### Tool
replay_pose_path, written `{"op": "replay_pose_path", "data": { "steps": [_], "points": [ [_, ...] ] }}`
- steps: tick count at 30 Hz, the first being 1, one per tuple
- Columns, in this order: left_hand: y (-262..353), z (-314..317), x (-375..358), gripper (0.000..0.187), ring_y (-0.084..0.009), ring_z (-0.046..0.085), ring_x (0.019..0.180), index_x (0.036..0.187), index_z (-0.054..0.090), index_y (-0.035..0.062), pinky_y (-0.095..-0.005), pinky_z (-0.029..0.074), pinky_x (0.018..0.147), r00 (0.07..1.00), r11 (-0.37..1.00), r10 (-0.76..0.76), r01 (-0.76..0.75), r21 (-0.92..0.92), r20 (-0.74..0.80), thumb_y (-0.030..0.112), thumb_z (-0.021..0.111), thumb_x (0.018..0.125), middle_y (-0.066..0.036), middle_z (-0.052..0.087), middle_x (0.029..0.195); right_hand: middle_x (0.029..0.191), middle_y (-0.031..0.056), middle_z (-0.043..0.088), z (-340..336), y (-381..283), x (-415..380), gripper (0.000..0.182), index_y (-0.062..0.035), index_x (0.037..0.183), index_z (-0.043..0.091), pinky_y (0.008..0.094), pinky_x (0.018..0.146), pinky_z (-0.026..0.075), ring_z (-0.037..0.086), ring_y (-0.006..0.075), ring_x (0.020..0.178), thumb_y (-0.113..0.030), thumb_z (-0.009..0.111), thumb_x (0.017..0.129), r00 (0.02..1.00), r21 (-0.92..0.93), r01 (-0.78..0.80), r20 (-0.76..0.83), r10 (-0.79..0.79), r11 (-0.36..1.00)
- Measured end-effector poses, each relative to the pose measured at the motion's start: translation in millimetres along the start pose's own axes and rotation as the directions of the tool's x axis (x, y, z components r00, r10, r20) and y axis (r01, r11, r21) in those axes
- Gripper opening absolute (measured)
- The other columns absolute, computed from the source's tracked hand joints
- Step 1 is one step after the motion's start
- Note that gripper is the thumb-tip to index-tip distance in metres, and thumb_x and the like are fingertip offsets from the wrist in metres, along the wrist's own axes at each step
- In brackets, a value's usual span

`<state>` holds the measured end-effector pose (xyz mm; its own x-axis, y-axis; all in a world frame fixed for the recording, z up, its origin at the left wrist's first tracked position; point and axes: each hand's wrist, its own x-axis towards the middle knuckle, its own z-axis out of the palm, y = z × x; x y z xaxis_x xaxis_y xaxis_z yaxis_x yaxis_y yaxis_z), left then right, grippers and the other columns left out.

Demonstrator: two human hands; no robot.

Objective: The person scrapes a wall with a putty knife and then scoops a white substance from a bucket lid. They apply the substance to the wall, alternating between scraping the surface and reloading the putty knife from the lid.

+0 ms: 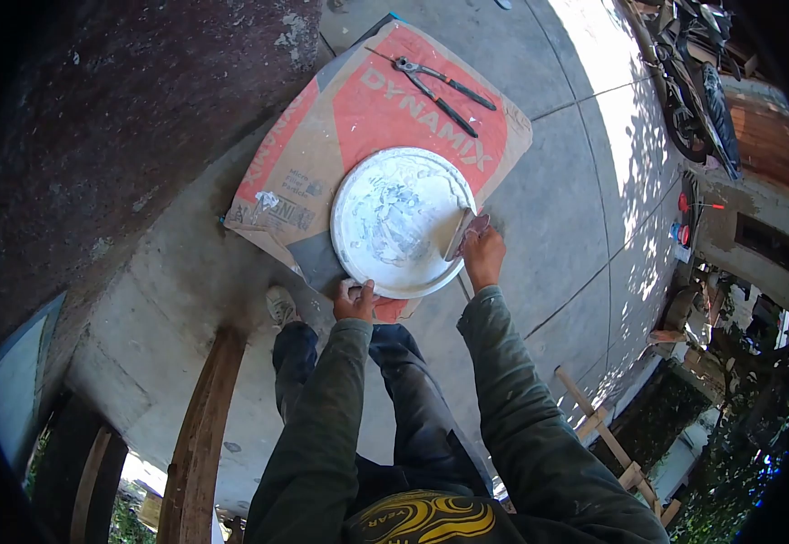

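A round white tray [394,218] with white and bluish smears inside lies on a flattened red and brown paper sack [349,118]. My left hand [355,297] is closed on the tray's near rim, at its lower left. At the right side of the tray, my right hand [482,251] grips a flat scraper [460,234], whose blade is against the inside of the rim. Beyond the tray, pincers [435,88] with black and orange handles lie on the sack, their handles spread.
A dark rough wall [141,100] stands at the left. Wooden posts [202,435] rise at the lower left, and a wooden frame [608,435] is at the lower right. A motorcycle [685,109] stands at the far right. My shoe [281,306] is near the sack.
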<state>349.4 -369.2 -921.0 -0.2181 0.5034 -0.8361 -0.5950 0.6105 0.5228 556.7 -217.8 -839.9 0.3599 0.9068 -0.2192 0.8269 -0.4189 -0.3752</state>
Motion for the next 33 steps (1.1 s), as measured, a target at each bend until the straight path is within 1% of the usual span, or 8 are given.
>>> {"op": "replay_pose_path", "data": {
  "steps": [7,9,21,25,26,28,31,33],
  "points": [
    [-5.9,-4.3,-5.9,0.033,-0.0166,0.068,0.080,0.111,0.054,-0.0012,-0.0329,0.059,0.069,0.979,0.960,0.193,-0.203,0.190,0.071,0.014,0.076,0.093,-0.012,0.070,0.095,0.084,0.0287,0.069,2.2,-31.8,-1.2,0.022,0.0040,0.097,0.069,0.0515,0.077,0.053,0.068,0.0480,0.083,-0.014,0.061,0.088,0.974,-0.109,0.214,0.104,-0.203,0.971],
    [1.9,-1.5,-12.8,0.033,-0.0155,0.066,0.081,0.111,0.054,-0.0014,-0.0321,0.058,0.070,0.975,0.960,0.207,-0.218,0.174,0.076,0.013,0.077,0.092,-0.012,0.070,0.095,0.095,0.0289,0.070,-12.1,-28.6,-3.7,0.028,0.0005,0.109,0.070,0.0547,0.080,0.054,0.068,0.0489,0.089,-0.016,0.060,0.088,0.946,0.040,0.274,0.169,-0.277,0.961],
    [41.7,7.7,-35.3,0.032,-0.0141,0.065,0.087,0.108,0.053,-0.0024,-0.0289,0.054,0.075,0.945,0.897,0.293,-0.324,0.300,0.144,0.012,0.077,0.092,-0.013,0.071,0.097,0.098,0.0244,0.072,4.2,-68.5,26.7,0.024,-0.0061,0.108,0.074,0.0535,0.083,0.054,0.069,0.0461,0.094,-0.022,0.061,0.095,0.997,-0.214,0.036,0.076,-0.020,0.976],
    [50.3,6.4,-31.7,0.032,-0.0145,0.066,0.084,0.108,0.052,-0.0020,-0.0291,0.054,0.073,0.936,0.846,0.317,-0.353,0.400,0.154,0.012,0.076,0.093,-0.012,0.070,0.096,0.102,0.0206,0.074,-3.2,-52.9,15.3,0.028,-0.0070,0.116,0.073,0.0472,0.083,0.057,0.073,0.0375,0.094,-0.014,0.065,0.089,0.944,-0.092,0.314,0.136,-0.300,0.945],
    [50.6,4.2,-25.9,0.032,-0.0145,0.066,0.084,0.108,0.052,-0.0020,-0.0291,0.054,0.073,0.933,0.843,0.328,-0.361,0.400,0.150,0.012,0.076,0.093,-0.012,0.070,0.096,0.101,0.0174,0.075,-0.7,-29.7,21.1,0.029,-0.0035,0.116,0.072,0.0440,0.083,0.057,0.074,0.0314,0.093,-0.014,0.065,0.090,0.940,0.208,0.188,0.243,-0.237,0.960],
    [42.8,-2.6,-3.1,0.037,-0.0268,0.072,0.076,0.108,0.056,0.0040,-0.0404,0.056,0.070,0.901,0.798,0.407,-0.431,0.421,0.152,0.025,0.079,0.089,-0.013,0.072,0.086,0.101,0.0085,0.075,-19.2,-41.6,10.5,0.027,0.0047,0.113,0.071,0.0350,0.085,0.057,0.072,0.0166,0.091,-0.013,0.064,0.093,0.878,0.648,-0.269,0.469,-0.095,0.713],
    [38.9,-14.7,40.7,0.029,-0.0111,0.065,0.079,0.110,0.053,-0.0011,-0.0290,0.055,0.066,0.921,0.841,0.347,-0.389,0.375,0.177,0.013,0.073,0.095,-0.009,0.068,0.089,0.105,0.0076,0.074,-42.7,-57.8,-5.3,0.025,0.0034,0.114,0.070,0.0338,0.089,0.057,0.072,0.0171,0.092,-0.012,0.063,0.096,0.825,0.694,-0.459,0.564,-0.022,0.554],
    [47.0,-21.3,60.7,0.031,-0.0121,0.067,0.078,0.113,0.052,-0.0009,-0.0301,0.055,0.061,0.936,0.838,0.302,-0.350,0.419,0.179,0.015,0.072,0.095,-0.011,0.068,0.091,0.107,0.0076,0.074,-43.2,-51.4,-9.8,0.025,0.0019,0.116,0.070,0.0342,0.090,0.057,0.072,0.0171,0.092,-0.012,0.064,0.096,0.818,0.713,-0.466,0.573,-0.053,0.524]
  ]
}}
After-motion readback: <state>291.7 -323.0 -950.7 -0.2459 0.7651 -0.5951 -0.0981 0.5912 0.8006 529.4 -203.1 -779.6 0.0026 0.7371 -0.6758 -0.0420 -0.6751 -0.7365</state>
